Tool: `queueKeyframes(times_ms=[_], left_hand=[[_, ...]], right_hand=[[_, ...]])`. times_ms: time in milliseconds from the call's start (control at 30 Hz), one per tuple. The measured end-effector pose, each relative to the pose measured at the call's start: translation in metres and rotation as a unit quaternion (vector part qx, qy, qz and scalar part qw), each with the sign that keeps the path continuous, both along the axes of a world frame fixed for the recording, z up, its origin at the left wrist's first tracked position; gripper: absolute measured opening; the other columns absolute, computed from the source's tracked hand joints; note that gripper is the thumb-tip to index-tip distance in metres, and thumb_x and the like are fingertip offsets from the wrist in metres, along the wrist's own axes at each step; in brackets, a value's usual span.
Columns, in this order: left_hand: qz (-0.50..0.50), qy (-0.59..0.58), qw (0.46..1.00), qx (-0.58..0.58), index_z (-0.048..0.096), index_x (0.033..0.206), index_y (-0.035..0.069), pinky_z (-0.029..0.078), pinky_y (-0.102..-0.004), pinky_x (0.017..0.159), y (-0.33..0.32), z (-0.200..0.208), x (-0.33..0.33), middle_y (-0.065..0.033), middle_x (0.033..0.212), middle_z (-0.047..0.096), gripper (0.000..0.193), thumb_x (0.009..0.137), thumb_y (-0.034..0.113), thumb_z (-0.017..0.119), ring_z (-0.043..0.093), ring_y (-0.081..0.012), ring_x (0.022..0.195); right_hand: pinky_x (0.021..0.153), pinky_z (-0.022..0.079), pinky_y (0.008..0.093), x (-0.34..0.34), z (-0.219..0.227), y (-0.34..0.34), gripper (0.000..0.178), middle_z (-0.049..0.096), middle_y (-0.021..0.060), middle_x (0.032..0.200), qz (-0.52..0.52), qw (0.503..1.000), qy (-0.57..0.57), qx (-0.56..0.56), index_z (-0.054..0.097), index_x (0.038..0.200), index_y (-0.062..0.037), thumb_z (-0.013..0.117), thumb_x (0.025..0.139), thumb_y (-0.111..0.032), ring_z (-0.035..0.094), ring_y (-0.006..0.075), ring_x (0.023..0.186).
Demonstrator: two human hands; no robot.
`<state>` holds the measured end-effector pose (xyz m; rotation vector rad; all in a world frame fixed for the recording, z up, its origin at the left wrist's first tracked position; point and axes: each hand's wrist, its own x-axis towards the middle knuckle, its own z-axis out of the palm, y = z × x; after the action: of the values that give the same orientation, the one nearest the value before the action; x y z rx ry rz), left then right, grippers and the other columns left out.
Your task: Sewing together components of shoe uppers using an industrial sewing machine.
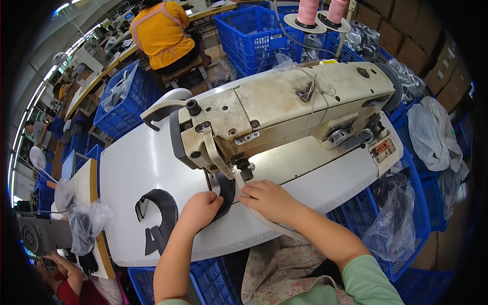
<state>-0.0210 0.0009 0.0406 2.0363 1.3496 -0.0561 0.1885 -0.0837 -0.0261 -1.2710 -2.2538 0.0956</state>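
Observation:
A cream, stained sewing machine (284, 109) stands on a white table. Close by its needle area, my left hand (202, 209) is closed with thumb and fingers pinching a curved black strip-like piece (227, 187). My right hand (269, 201) has bent fingers pressed on a narrow pale tape (272, 223), which runs from under the machine head, beneath the hand and toward my lap. The needle and the spot where tape and black piece meet are partly hidden by the machine head. Left of my left forearm lie more curved black pieces (171, 211).
Pink thread cones (307, 11) stand behind the machine. Blue crates surround the table, one at the back (249, 38) and one at the right holding a clear plastic bag (389, 223). A person in a yellow top (160, 35) sits ahead; another person's arm (71, 272) shows lower left.

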Motion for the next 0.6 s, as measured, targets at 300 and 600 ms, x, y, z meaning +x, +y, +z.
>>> queueKeyframes(times_ms=[300, 600], left_hand=[[0.023, 0.022, 0.998, 0.054, 0.065, 0.078, -0.002, 0.047, -0.0437, 0.066, 0.007, -0.001, 0.003, -0.0225, 0.069, 0.060, 0.033, 0.088, 0.028, 0.058, 0.060, -0.0365, 0.067], [-0.061, 0.028, 0.996, 0.050, 0.067, 0.079, -0.003, 0.045, -0.0409, 0.060, 0.015, 0.021, -0.003, -0.0204, 0.064, 0.059, 0.029, 0.085, 0.024, 0.059, 0.057, -0.0331, 0.060]], right_hand=[[0.092, 0.047, 0.0375, -0.009, 0.003, -0.002, 0.025, 0.062, 0.0099, 0.112, -0.013, 1.000, 0.021, 0.020, 0.064, 0.103, -0.0072, 0.056, 0.081, -0.013, 0.058, 0.0267, 0.108], [0.091, 0.048, 0.0364, -0.007, 0.007, 0.012, 0.025, 0.061, 0.0095, 0.114, -0.023, 0.999, 0.026, 0.000, 0.062, 0.105, -0.0060, 0.054, 0.081, -0.012, 0.057, 0.0249, 0.109]])
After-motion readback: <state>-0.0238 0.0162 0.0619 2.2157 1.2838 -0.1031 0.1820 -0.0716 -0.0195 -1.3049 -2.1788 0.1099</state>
